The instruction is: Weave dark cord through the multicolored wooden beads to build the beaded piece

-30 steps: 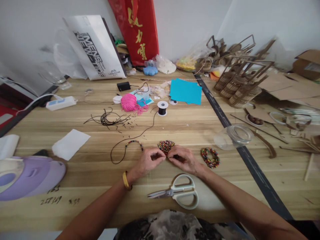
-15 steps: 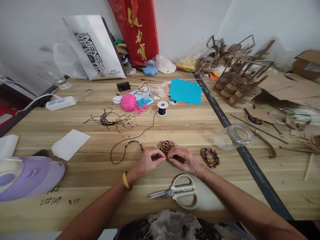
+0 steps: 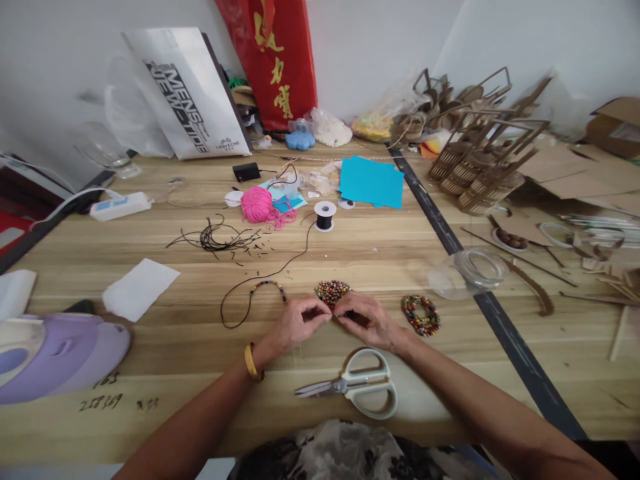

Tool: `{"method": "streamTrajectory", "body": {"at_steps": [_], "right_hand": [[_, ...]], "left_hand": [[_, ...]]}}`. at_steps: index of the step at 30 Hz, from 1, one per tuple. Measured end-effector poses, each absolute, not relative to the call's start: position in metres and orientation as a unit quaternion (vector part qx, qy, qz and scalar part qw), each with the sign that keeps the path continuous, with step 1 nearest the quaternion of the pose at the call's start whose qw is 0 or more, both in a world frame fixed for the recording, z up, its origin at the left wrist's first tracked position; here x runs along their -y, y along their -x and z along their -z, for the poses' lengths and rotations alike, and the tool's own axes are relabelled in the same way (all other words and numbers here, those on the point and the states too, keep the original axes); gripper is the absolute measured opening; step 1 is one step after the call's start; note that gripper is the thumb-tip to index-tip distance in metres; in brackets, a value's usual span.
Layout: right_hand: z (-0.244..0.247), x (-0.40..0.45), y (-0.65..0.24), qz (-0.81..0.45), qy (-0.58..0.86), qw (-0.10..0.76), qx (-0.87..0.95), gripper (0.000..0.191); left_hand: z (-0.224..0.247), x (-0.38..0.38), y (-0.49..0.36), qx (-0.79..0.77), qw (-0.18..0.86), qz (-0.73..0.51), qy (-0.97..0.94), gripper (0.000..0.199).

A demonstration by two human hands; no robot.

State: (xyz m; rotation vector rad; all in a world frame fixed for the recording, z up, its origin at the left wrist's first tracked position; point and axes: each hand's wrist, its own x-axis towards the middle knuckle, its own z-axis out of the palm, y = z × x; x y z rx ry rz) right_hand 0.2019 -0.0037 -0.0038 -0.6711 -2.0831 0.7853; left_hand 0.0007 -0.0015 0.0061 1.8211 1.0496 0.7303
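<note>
Small many-coloured beads line a thin black cord left of the lower centre, their arc running up to the left grip. That and the right grip pinch, fingertips together, by a bead heap; whatever they hold is too small to tell.

Smooth wood-grain tabletop, white plastic spool wound with matt black cord, fuzzy pink yarn left of the spool, smooth matt blue paper right of it, glossy beads in front of it, scissors with metal blades and smooth plastic handles farther in front
</note>
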Motion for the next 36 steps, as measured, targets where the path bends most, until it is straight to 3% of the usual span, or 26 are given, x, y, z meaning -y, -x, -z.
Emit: {"method": "streamTrajectory", "body": {"at_steps": [36], "right_hand": [[0.0077,0.0049,-0.2010,-0.317,0.269,0.397,0.818,0.005]], "left_hand": [[-0.0045,0.0022,-0.0027,-0.400,0.440,-0.310,-0.742,0.008]]}}
